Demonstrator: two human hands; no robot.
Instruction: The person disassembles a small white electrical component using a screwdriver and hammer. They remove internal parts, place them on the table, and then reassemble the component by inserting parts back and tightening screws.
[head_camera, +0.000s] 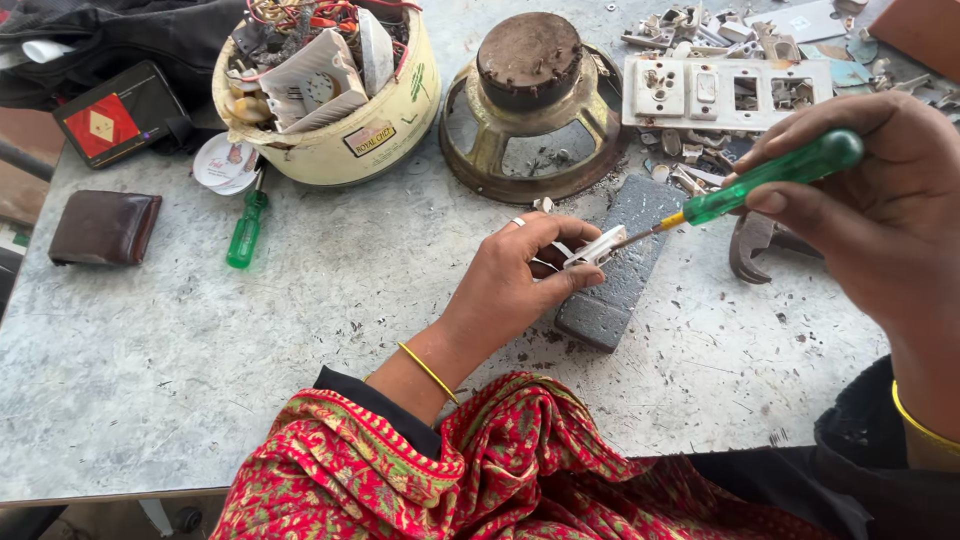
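My left hand (520, 275) pinches a small white plastic switch part (596, 247) and rests it on a grey rectangular block (620, 285) on the table. My right hand (870, 200) grips a green-handled screwdriver (775, 175). Its metal tip touches the white part from the right. A ring sits on a left finger, and a thin yellow bangle circles each wrist.
Behind the block stand a rusty speaker frame (530, 110), a cream tub of scrap parts (330, 90), and a white switch plate (725, 92) among loose fragments. Pliers (755, 245) lie at right. A second green screwdriver (245, 228), brown wallet (103, 227) and phone (120, 115) lie left.
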